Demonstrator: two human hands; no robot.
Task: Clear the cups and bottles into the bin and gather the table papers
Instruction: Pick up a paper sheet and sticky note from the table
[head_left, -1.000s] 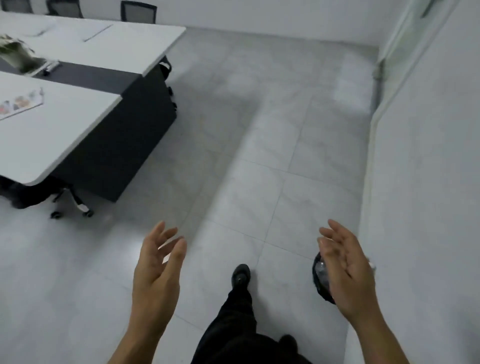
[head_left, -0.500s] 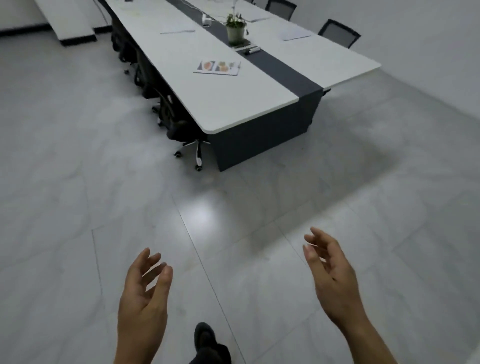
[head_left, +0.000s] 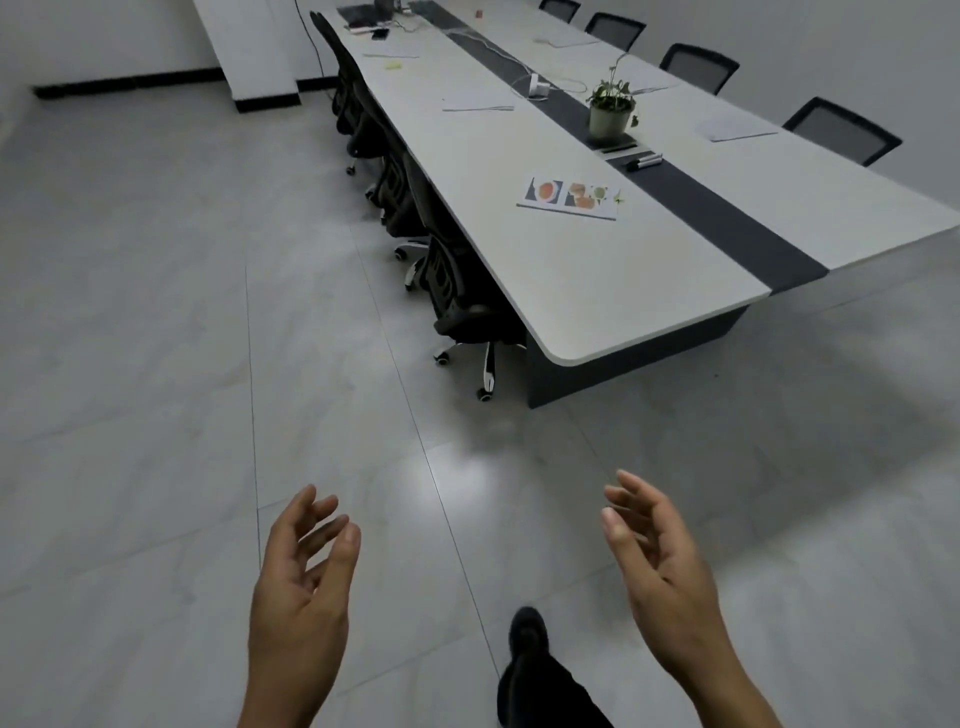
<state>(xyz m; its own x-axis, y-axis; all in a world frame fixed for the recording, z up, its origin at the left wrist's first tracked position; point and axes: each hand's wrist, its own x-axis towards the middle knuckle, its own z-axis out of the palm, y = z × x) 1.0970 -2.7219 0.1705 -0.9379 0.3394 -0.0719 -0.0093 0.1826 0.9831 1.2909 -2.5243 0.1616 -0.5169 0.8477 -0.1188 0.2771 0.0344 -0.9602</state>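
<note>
**Turning back from the bin toward the table papers**

Head view. Both hands are hanging empty out front. The left hand (head_left: 301, 577) and right hand (head_left: 670, 577) are sitting well apart, palms facing each other, fingers loosely spread and gripping nothing. A dark shoe (head_left: 529, 631) is stepping forward between them on the tiled floor.

Change noted: a second ago the right hand was hovering just over the dark bin by the wall. Half a second ago the view was already swinging onto the table (head_left: 623, 291). Now the bin is sitting out of frame and the table is filling the upper right. The hands are showing empty in all three pictures.

Papers now in sight:
- A colour-printed sheet (head_left: 571, 197) is lying between the left long edge and the dark centre strip, closest to the near end.
- A plain sheet (head_left: 478, 102) is lying further up the same side.
- Another plain sheet (head_left: 737, 129) is lying toward the right long edge, across from the potted plant (head_left: 612, 111).
- More sheets are showing toward the far end, too small to count.

Markers (head_left: 644, 162) are lying just in front of the plant on the strip. No cup or bottle is showing that I can make out, though the far end is too small to judge.

Reading: the bin run is looking finished and the paper gathering is beginning. The printed sheet is looking like the first pick.
</note>
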